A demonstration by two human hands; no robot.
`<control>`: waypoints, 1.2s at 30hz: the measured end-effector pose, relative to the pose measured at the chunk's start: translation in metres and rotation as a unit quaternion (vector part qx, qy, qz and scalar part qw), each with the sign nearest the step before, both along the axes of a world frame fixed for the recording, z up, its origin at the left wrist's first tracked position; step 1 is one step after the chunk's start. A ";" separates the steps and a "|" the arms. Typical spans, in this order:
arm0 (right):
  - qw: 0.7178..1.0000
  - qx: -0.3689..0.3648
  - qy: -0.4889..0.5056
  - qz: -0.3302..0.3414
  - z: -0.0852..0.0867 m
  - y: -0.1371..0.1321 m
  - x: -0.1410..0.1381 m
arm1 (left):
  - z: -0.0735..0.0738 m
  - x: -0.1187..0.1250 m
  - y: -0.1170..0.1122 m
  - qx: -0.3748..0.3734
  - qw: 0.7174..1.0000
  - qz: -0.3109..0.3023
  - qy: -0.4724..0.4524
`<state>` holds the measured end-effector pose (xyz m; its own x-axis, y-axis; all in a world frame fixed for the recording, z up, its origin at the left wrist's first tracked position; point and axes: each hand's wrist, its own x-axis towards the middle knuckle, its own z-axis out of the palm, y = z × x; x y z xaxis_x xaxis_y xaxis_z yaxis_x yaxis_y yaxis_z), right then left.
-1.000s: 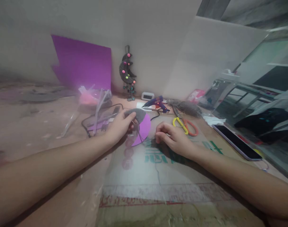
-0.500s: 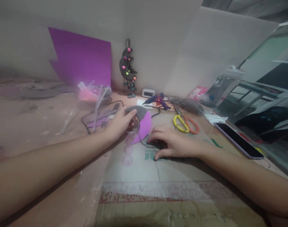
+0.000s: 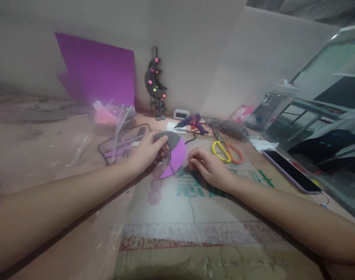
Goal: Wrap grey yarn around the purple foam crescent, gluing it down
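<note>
My left hand (image 3: 151, 153) is closed on a purple crescent moon cutout (image 3: 177, 155), thumb on top. Grey yarn (image 3: 171, 140) covers the upper end of the crescent, and the lower part with its pointed tip is bare purple. A loose strand hangs from the wrapped part and curves towards my right hand (image 3: 209, 167). The right fingers are curled and pinched together just right of the crescent, apart from it. Whatever is between those fingertips is too small to make out.
Behind stand a glue gun (image 3: 192, 123) with a red light and a white digital clock (image 3: 181, 114). Scissors (image 3: 227, 151), a grey yarn bundle (image 3: 231, 130) and a phone (image 3: 291, 171) lie to the right. A decorated moon hanging (image 3: 154, 83) and purple sheet (image 3: 98, 74) are by the wall.
My right hand has lifted slightly and turned, its fingers going from spread over the mat to pinched together. The left hand keeps its hold on the crescent. The view has shifted slightly.
</note>
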<state>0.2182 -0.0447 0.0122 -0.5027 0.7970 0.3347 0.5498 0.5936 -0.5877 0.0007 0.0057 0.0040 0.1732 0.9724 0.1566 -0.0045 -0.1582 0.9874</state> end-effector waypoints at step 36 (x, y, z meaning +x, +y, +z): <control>0.991 0.079 0.078 -0.069 0.000 0.012 0.008 | 0.002 0.001 -0.007 0.010 0.998 -0.022 0.056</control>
